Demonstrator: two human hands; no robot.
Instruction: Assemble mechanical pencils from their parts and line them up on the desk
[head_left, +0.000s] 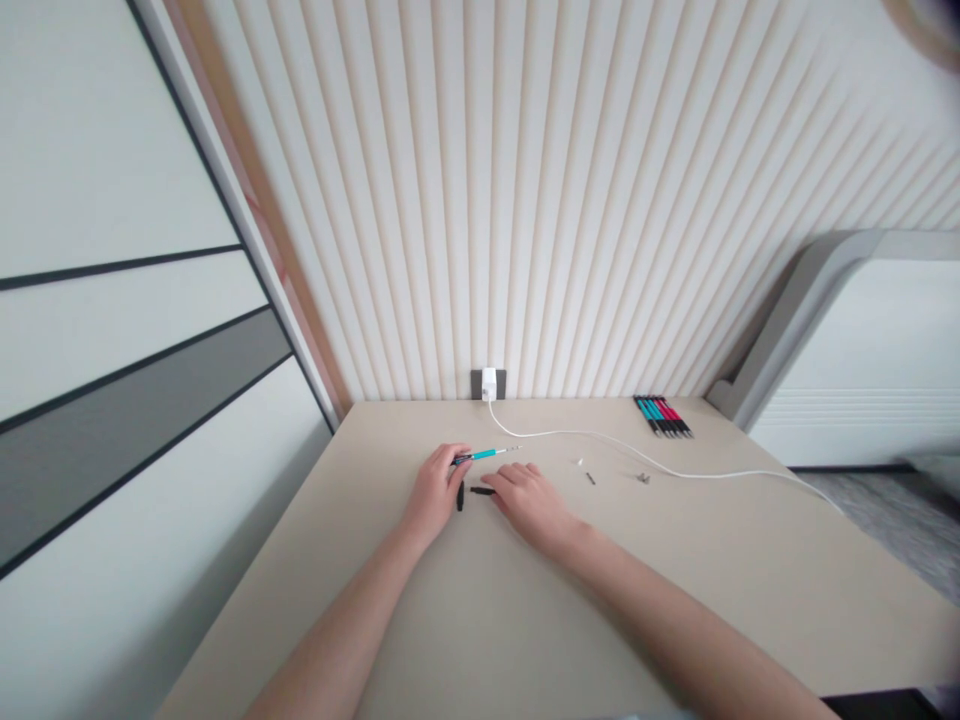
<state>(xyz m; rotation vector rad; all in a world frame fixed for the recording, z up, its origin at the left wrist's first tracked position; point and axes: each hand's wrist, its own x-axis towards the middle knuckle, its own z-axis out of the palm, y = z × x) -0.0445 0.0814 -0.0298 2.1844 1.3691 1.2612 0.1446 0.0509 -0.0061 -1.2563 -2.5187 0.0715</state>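
My left hand (438, 488) grips a teal and black pen body (484, 455), whose thin metal tip points right. Just right of it, my right hand (527, 497) has its thumb and fingers on a short black piece (482, 490) close to the tabletop. Between my hands, a second black part (460, 497) lies below the left fingertips. To the right are a small white piece (579, 461), a small dark spring-like piece (590, 478) and some little metal parts (643, 478).
A row of teal, red and black pens (663, 416) lies at the table's back right. From a white charger (489, 384) in the wall socket, a white cable (615, 441) runs rightward across the table (465, 620). A dark object (874, 704) shows at bottom right.
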